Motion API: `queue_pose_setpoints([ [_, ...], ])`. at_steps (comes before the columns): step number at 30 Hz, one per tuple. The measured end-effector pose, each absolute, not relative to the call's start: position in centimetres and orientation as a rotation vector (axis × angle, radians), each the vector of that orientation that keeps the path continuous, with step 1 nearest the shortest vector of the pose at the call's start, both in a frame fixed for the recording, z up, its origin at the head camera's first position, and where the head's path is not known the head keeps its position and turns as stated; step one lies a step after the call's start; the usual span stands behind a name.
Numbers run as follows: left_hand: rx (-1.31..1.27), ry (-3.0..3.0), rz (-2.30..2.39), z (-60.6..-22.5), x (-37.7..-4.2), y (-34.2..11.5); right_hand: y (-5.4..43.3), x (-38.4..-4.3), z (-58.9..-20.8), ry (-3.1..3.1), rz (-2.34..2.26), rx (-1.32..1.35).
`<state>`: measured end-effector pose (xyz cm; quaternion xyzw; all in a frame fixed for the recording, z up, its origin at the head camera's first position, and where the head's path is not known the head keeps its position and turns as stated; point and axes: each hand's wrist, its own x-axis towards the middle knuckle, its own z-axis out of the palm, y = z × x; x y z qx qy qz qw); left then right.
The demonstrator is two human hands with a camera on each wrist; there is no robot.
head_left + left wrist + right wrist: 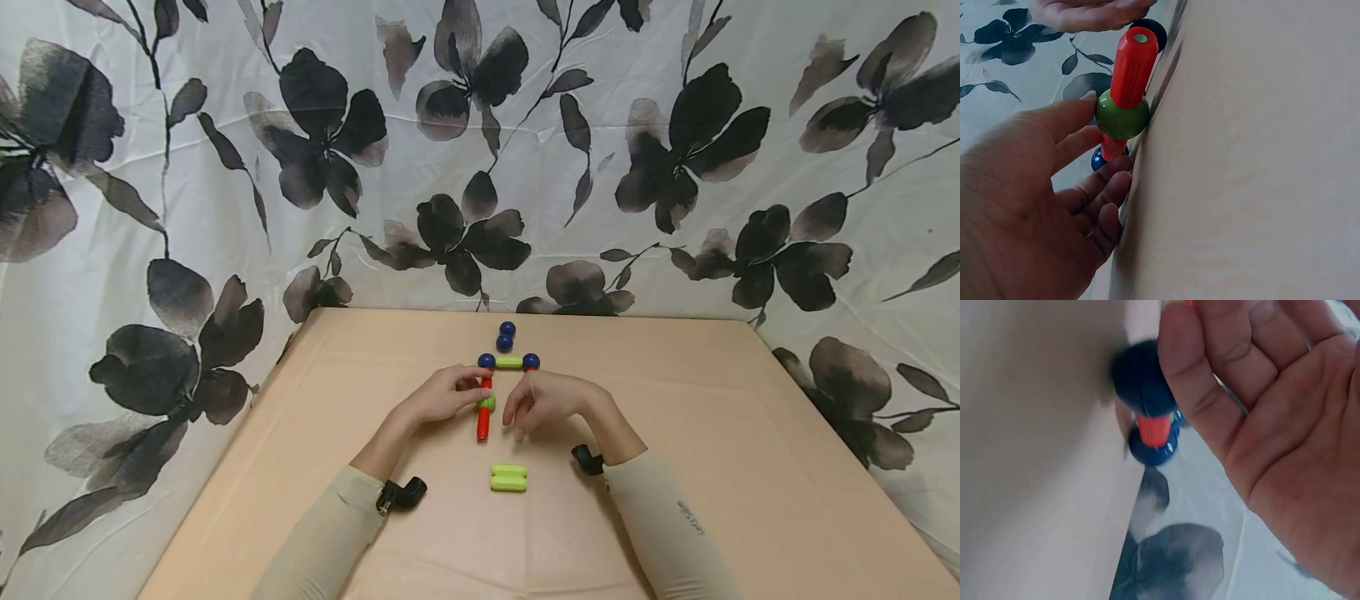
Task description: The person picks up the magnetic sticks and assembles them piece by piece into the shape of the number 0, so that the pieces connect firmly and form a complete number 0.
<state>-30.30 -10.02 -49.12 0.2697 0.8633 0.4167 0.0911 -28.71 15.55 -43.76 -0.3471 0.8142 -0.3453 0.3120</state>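
Observation:
My left hand (450,392) pinches a green ball (1121,115) between thumb and fingers. A red rod (483,425) extends from the ball toward me, and another red rod (487,382) runs away to a blue ball (486,361). A yellow-green rod (509,362) links that ball to a second blue ball (531,361). My right hand (547,400) hovers over the right side, fingers loosely bent and holding nothing visible. Beneath it, the right wrist view shows a nearer blue ball (1144,378) beside the index finger, joined to a red rod (1154,430) that the hand mostly hides from the head view.
Two loose blue balls (505,342) lie behind the assembly, near the far table edge. Two yellow-green rods (509,483) lie side by side in front of the hands. The tan tabletop (360,358) meets a flower-patterned cloth (570,167) at the back.

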Motion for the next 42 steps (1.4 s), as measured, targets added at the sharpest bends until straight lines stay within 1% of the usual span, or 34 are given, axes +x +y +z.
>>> queue_pose_setpoints([
  [4, 0.802, 2.565, 1.235, -49.2, -30.3, -10.1, 14.4, -28.1, -44.2, 2.123, -0.821, -0.916],
  [15, 0.810, 2.560, 1.233, -49.1, -30.3, -10.2, 12.3, -26.5, -44.1, 2.128, -0.668, -0.766],
  [22, 0.808, 2.554, 1.230, -49.3, -30.4, -10.3, 11.5, -25.8, -43.6, 2.192, -0.561, -0.792],
  [35, 0.812, 2.557, 1.222, -49.2, -30.3, -10.3, 11.2, -25.4, -43.8, 2.226, -0.521, -0.803],
  [42, 0.805, 2.552, 1.224, -49.2, -30.2, -10.4, 11.6, -25.2, -43.0, 2.330, -0.536, -0.705],
])
